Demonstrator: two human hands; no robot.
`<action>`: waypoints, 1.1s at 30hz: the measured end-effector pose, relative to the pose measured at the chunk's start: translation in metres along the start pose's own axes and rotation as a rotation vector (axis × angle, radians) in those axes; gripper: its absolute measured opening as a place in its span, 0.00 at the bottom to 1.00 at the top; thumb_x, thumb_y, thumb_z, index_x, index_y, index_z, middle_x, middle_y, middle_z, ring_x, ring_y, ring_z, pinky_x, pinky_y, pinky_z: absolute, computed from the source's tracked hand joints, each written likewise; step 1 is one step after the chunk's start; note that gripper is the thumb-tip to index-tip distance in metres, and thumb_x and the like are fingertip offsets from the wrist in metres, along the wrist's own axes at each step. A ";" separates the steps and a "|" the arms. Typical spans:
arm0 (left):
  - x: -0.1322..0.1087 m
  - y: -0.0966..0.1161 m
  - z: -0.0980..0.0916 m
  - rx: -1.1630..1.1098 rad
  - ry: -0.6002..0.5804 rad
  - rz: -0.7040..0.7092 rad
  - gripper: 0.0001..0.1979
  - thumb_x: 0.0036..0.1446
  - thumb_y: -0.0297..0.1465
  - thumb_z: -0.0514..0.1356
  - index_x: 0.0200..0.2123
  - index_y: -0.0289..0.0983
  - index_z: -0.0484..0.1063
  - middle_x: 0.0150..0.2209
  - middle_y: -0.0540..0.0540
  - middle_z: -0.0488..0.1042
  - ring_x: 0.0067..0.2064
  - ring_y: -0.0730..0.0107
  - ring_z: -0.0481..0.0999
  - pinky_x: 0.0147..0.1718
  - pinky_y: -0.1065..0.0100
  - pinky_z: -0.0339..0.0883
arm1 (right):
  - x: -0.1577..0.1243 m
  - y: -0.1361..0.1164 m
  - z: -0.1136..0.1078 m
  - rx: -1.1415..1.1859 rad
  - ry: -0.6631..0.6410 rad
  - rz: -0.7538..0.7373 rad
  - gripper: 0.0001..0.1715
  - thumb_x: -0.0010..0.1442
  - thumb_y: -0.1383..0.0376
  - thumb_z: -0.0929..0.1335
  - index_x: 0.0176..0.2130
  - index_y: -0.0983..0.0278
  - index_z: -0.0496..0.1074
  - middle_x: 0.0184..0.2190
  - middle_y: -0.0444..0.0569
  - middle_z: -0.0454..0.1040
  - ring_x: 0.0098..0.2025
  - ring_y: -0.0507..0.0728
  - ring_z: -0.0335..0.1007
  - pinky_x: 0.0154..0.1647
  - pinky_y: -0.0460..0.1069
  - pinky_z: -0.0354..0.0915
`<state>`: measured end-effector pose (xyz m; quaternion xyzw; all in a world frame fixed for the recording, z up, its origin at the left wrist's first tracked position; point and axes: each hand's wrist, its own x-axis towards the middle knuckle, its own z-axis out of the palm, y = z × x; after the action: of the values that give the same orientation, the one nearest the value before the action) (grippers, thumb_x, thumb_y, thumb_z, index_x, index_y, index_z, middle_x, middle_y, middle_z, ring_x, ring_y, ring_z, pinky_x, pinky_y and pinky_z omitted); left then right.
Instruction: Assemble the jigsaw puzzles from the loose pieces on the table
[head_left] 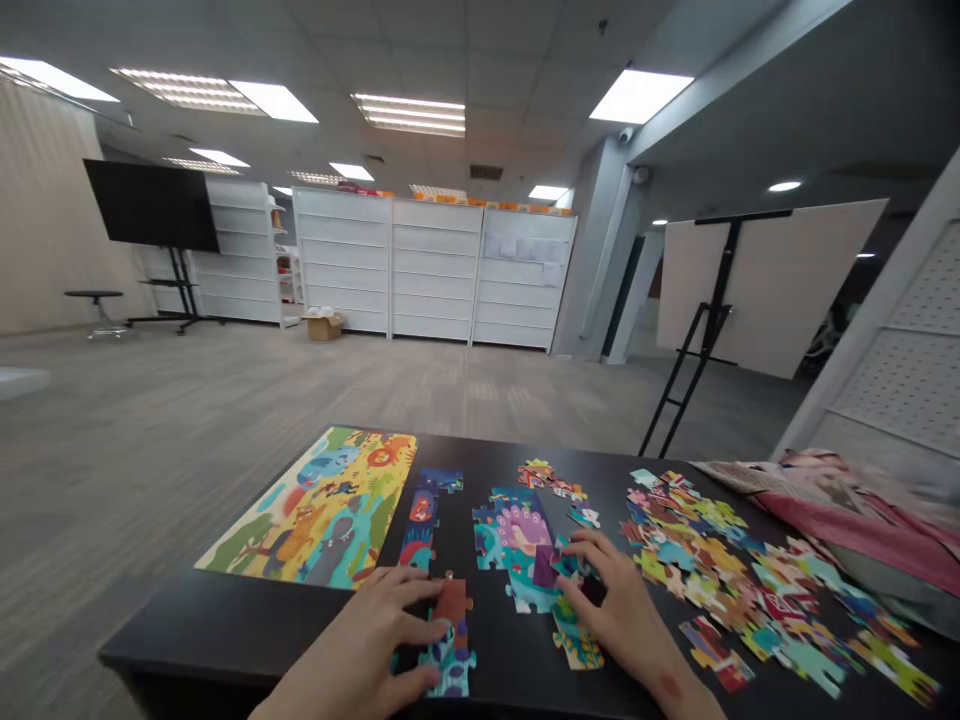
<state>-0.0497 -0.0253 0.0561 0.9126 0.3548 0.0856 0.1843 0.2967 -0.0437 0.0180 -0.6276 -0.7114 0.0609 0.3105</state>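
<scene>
My left hand (386, 632) lies at the table's front with its fingers apart, fingertips resting on a short joined strip of jigsaw pieces (452, 660) in orange, purple and teal. Thumb and fingers of my right hand (619, 595) are closed about a teal jigsaw piece (568, 565), partly covered by the fingers. That piece is at the right side of a joined patch (517, 530) with a pink peacock. Green and yellow pieces (577, 635) lie just below the thumb. Another joined strip (422, 510), dark blue and red, runs up beyond my left hand.
A colourful animal picture sheet (322, 510) lies at the left of the black table (225, 625). Loose jigsaw pieces (720, 570) are heaped at the right, beside a pink and grey cloth (862, 520). A few joined pieces (536, 473) sit near the far edge.
</scene>
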 end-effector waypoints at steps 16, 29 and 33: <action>0.001 -0.007 0.020 -0.014 0.229 0.263 0.20 0.55 0.37 0.71 0.52 0.51 0.75 0.60 0.48 0.73 0.61 0.52 0.72 0.59 0.56 0.69 | -0.012 -0.005 0.001 0.214 -0.015 0.013 0.31 0.57 0.72 0.61 0.59 0.61 0.67 0.57 0.54 0.72 0.61 0.61 0.68 0.63 0.59 0.63; 0.001 0.016 0.006 0.057 0.109 0.147 0.11 0.53 0.31 0.71 0.41 0.46 0.78 0.43 0.52 0.80 0.44 0.60 0.76 0.46 0.64 0.70 | -0.006 -0.004 -0.001 0.209 -0.025 0.026 0.22 0.57 0.72 0.60 0.48 0.60 0.73 0.45 0.50 0.77 0.48 0.61 0.73 0.51 0.55 0.68; 0.000 0.010 0.011 0.090 0.142 0.206 0.11 0.60 0.35 0.68 0.46 0.47 0.77 0.46 0.51 0.80 0.46 0.61 0.76 0.48 0.63 0.67 | -0.006 -0.001 0.001 0.196 -0.035 0.029 0.21 0.58 0.70 0.60 0.47 0.60 0.74 0.45 0.50 0.77 0.46 0.61 0.74 0.50 0.56 0.68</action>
<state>-0.0397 -0.0351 0.0501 0.9432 0.2748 0.1525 0.1079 0.2950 -0.0489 0.0156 -0.6031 -0.6982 0.1458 0.3571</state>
